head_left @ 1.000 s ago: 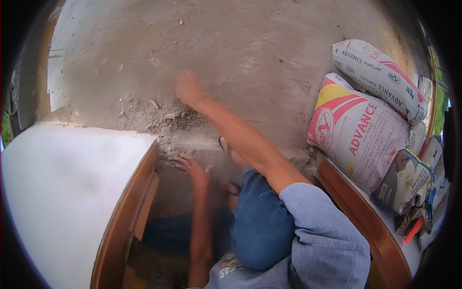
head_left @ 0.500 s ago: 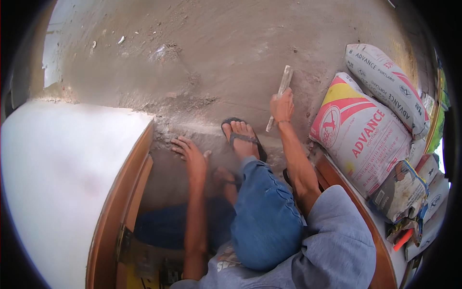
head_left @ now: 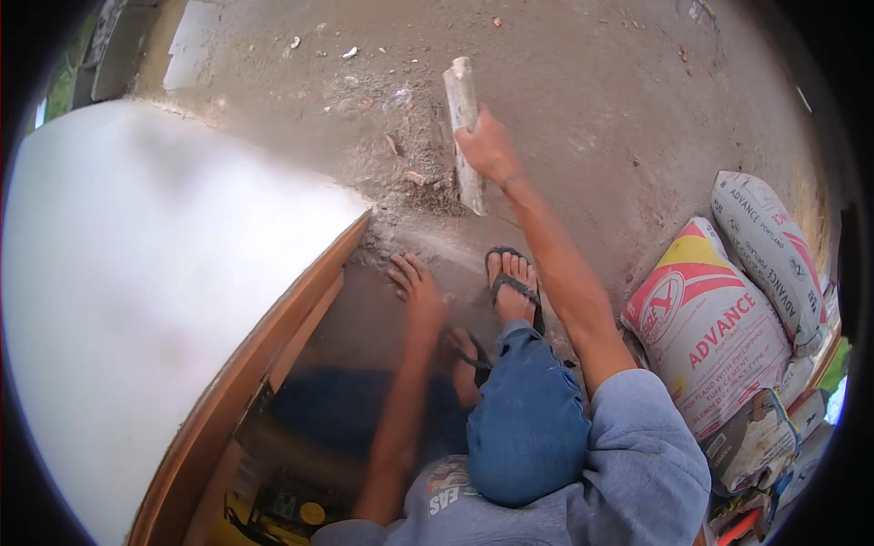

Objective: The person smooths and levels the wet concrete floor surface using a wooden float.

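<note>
Down low, the left hand [head_left: 414, 284] stays pressed flat, fingers spread, on the concrete step [head_left: 455, 244] beside the sandalled foot [head_left: 514, 287], just as half a second ago. Further out, the right hand [head_left: 487, 150] has swung left from beside the cement sacks [head_left: 706, 323], its grip wrapped tight around the pale wooden stick [head_left: 462, 118], whose lower end now meets the rubble [head_left: 410, 168] on the ground.

Building site or rough outdoor work yard. Bare concrete floor [head_left: 592, 109], dusty, scattered with rubble and debris near a raised slab edge. Stacked cement sacks [head_left: 710, 328] on the right, white with red and yellow print. Wood-framed white panel [head_left: 137, 300] leaning at the left. Clutter of tools and packaging along the lower edges.
</note>
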`<state>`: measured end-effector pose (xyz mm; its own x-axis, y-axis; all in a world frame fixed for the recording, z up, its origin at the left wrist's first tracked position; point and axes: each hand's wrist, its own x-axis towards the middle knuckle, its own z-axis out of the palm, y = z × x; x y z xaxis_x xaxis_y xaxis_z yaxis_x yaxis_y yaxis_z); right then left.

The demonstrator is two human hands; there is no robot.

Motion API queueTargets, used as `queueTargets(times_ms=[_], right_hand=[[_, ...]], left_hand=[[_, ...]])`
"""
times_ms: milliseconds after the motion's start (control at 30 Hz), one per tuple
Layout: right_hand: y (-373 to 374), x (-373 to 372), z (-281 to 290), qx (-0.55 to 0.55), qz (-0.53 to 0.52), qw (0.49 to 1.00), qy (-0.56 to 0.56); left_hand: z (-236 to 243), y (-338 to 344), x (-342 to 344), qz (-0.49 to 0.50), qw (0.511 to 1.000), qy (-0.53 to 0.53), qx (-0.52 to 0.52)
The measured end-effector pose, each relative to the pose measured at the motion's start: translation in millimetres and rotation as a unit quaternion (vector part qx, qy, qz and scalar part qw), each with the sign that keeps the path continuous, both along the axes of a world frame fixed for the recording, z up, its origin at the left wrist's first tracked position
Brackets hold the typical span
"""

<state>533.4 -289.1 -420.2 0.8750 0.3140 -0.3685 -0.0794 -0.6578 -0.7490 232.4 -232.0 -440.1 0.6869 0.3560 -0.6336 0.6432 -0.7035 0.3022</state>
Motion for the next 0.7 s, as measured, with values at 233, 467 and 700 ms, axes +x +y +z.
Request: queueTargets(times_ms=[233,467,700], right_hand=[[-165.0,119.8,-9.8,0.035,-0.063,0.997,-0.029],[-129.4,166.3,-57.0,0.037,-0.01,0.992,-0.118],[16.1,106.3,-51.7,0.029,0.098,0.988,-0.117]], left_hand=[[6.8,-5.6,12.6,0.012,1.0,0.003,-0.01],[15.6,-5.2,23.6,0.019,1.0,0.011,-0.008],[18.0,-10.5,29.3,0.01,1.0,0.003,0.03]])
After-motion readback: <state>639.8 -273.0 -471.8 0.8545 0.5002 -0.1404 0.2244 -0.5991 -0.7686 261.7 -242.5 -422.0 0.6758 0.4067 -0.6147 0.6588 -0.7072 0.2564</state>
